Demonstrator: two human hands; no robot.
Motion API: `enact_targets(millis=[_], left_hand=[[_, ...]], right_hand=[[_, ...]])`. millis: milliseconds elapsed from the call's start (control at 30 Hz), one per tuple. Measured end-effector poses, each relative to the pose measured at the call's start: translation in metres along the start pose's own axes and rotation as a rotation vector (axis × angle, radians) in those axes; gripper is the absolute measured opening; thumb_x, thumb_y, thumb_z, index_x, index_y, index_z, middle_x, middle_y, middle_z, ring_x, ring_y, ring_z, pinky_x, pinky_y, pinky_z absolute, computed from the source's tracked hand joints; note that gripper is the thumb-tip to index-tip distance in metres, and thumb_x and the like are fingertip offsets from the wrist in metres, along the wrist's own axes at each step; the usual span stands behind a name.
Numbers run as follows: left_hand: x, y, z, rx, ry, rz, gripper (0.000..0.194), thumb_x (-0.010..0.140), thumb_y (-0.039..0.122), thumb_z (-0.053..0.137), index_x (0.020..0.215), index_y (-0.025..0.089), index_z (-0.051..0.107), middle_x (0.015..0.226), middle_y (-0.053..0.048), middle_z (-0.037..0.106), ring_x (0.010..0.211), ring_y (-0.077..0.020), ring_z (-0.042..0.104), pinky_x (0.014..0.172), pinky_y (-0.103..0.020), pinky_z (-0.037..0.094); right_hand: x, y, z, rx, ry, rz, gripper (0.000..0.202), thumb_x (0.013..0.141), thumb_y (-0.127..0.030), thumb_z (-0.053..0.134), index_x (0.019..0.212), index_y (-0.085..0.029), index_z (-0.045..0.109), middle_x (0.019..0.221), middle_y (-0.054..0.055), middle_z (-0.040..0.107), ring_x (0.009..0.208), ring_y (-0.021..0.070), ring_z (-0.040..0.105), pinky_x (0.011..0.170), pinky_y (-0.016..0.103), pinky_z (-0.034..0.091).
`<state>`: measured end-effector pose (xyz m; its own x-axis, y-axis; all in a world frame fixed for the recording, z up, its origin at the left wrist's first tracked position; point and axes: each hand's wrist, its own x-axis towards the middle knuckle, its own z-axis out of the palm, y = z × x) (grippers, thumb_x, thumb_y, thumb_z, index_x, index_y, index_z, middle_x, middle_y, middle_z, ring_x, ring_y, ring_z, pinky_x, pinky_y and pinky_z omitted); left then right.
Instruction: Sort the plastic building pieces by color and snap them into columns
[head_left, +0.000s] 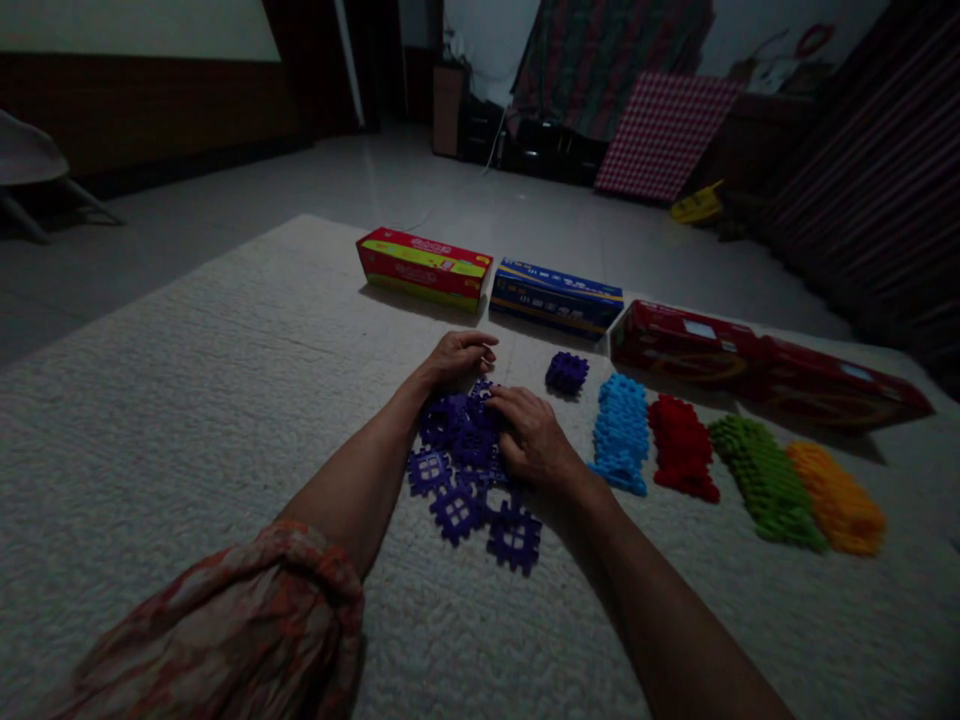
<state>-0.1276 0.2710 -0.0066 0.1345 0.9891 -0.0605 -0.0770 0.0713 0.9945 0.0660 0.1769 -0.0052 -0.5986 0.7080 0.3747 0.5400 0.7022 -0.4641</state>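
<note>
A loose heap of purple interlocking building tiles, with toothed edges and window-like openings, lies between my forearms. At the far side of the heap is my left hand, its fingers curled inward; whatever they hold, if anything, is hidden. My right hand reaches over the heap's right side, fingers bent and closed at a purple tile near the top. Just beyond my right hand stands a small, neat stack of purple tiles.
Rows of blue tiles, red tiles, green tiles and orange tiles lie at the right on the pale mat. Behind them stand a red-yellow box, a blue box and dark red boxes.
</note>
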Motion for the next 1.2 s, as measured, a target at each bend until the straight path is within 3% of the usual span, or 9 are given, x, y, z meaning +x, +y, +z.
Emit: enact_targets(millis=[100,367,600,733,867,1033,1200], left_hand=[[0.002,-0.003,0.001,0.038,-0.02,-0.003,0.029,0.075,0.004,0.058,0.099,0.011,0.072,0.07,-0.003,0.07,0.056,-0.0089,0.06,0.064,-0.025,0.049],[-0.001,0.002,0.002,0.111,-0.046,-0.006,0.034,0.068,0.007,0.056,0.098,0.011,0.072,0.066,-0.001,0.07,0.05,-0.0091,0.056,0.057,-0.023,0.046],[0.002,-0.003,0.001,0.11,-0.041,0.009,0.032,0.068,0.012,0.06,0.098,0.012,0.072,0.068,-0.001,0.071,0.051,-0.0092,0.057,0.057,-0.022,0.046],[0.002,-0.006,0.0,0.11,-0.042,0.014,0.033,0.068,0.014,0.063,0.1,0.012,0.072,0.069,-0.002,0.071,0.052,-0.0092,0.057,0.056,-0.022,0.046],[0.002,-0.007,0.0,0.101,-0.042,0.01,0.035,0.068,0.017,0.066,0.102,0.011,0.071,0.07,-0.003,0.072,0.052,-0.0096,0.058,0.055,-0.023,0.045],[0.002,-0.007,-0.001,0.115,-0.036,0.012,0.037,0.068,0.017,0.066,0.104,0.011,0.071,0.07,-0.003,0.071,0.051,-0.0092,0.057,0.054,-0.022,0.044],[-0.001,-0.003,0.001,0.114,-0.039,0.011,0.035,0.068,0.017,0.066,0.102,0.011,0.071,0.071,-0.003,0.071,0.052,-0.0095,0.057,0.055,-0.023,0.045]], right_hand=[[0.0,0.0,0.002,0.019,-0.027,-0.029,0.045,0.079,-0.006,0.049,0.12,-0.018,0.065,0.132,0.014,0.065,0.126,0.0277,0.054,0.109,0.052,0.043],[0.001,0.001,0.006,0.084,0.067,-0.051,0.027,0.093,-0.013,0.047,0.111,-0.019,0.067,0.116,0.012,0.07,0.111,0.0241,0.062,0.1,0.045,0.05],[0.006,0.002,-0.025,0.033,0.192,0.132,0.032,0.096,-0.017,0.041,0.121,-0.016,0.062,0.111,0.013,0.07,0.101,0.0225,0.066,0.091,0.036,0.053],[0.0,0.008,-0.044,-0.126,0.105,0.292,0.045,0.093,-0.01,0.042,0.135,-0.015,0.055,0.122,0.016,0.068,0.108,0.0242,0.065,0.095,0.037,0.049],[-0.008,0.016,-0.046,-0.286,-0.035,0.411,0.044,0.089,-0.007,0.045,0.13,-0.016,0.06,0.111,0.015,0.069,0.1,0.024,0.065,0.09,0.034,0.048],[-0.012,0.021,-0.041,-0.33,-0.067,0.427,0.037,0.09,-0.012,0.049,0.125,-0.02,0.061,0.11,0.013,0.068,0.098,0.0232,0.064,0.086,0.032,0.047],[-0.019,0.02,-0.041,-0.305,-0.1,0.422,0.037,0.091,-0.028,0.057,0.127,-0.021,0.058,0.117,0.013,0.066,0.105,0.0249,0.062,0.091,0.035,0.048]])
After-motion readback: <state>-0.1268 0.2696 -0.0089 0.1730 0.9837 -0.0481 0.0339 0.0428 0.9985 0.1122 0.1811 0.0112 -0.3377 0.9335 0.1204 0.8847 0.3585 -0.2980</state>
